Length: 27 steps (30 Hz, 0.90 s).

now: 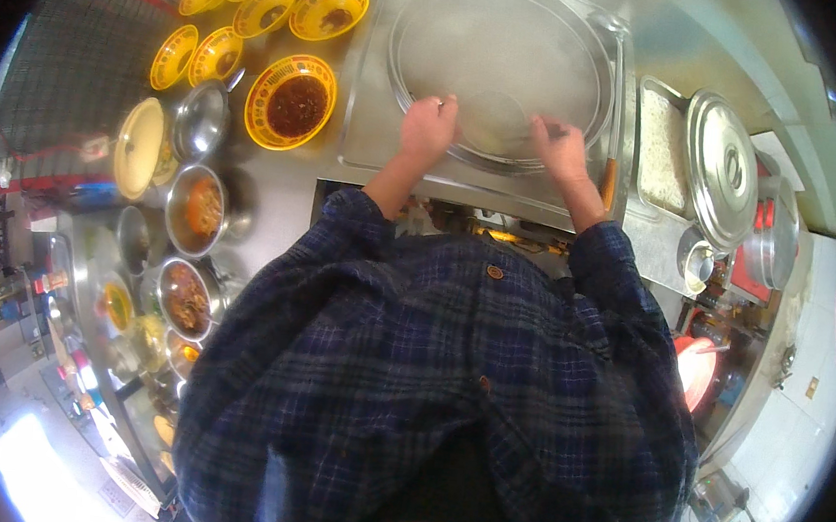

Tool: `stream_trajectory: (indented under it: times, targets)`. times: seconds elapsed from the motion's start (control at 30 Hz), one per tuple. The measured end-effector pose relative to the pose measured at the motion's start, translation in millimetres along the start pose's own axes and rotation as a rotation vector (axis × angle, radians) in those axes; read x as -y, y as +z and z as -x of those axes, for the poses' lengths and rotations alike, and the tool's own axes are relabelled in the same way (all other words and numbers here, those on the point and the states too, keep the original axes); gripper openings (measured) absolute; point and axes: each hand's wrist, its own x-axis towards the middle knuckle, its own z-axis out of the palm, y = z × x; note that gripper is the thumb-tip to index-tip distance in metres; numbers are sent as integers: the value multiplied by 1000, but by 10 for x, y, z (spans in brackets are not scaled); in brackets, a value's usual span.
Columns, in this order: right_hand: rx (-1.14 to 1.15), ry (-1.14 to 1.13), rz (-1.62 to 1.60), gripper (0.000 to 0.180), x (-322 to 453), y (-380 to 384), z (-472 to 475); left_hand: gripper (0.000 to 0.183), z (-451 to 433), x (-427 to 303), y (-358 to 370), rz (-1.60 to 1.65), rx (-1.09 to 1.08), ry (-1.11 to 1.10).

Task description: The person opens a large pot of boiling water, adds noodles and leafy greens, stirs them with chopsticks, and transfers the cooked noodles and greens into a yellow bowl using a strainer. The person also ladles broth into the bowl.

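A large round metal pot (395,63) is set into the steel counter in front of me, with steam veiling its contents. My left hand (429,127) is curled at the near left rim; a small dark tip shows by its thumb, but what it holds is unclear. On the near right side, my right hand (562,151) grips a thin dark utensil (558,132), its far end blurred by steam. Between the hands a pale round shape (501,118) shows faintly in the pot. Left of the pot stands a yellow patterned bowl (260,112) of dark sauce.
Several more yellow bowls (330,11) stand at the back left. Metal bowls of food (196,210) line the left side. A wooden-handled tool (609,183) lies along the pot's right. Beyond it are a metal tray (662,147) and a round lid (722,169).
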Motion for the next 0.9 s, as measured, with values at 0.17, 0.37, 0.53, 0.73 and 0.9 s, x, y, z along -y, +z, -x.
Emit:
stream_trajectory:
  times: [0.17, 0.37, 0.53, 0.73, 0.9]
  targets:
    - [-109, -78, -14, 29, 403, -498, -19, 48, -87, 183, 120, -51, -60, 11]
    - [-175, -82, 1, 29, 28, -232, -37, 47, -110, 5, 216, -182, -42, 35]
    - [-199, 52, -174, 30, 46, -264, 51, 52, -126, -81, 153, 7, 31, -101]
    - [-119, 81, -145, 31, 140, -226, 189, 48, -178, 39, 235, -70, -53, -36]
    - [-231, 64, -105, 32, -256, -125, 129, 47, -149, -55, 244, -76, -49, -4]
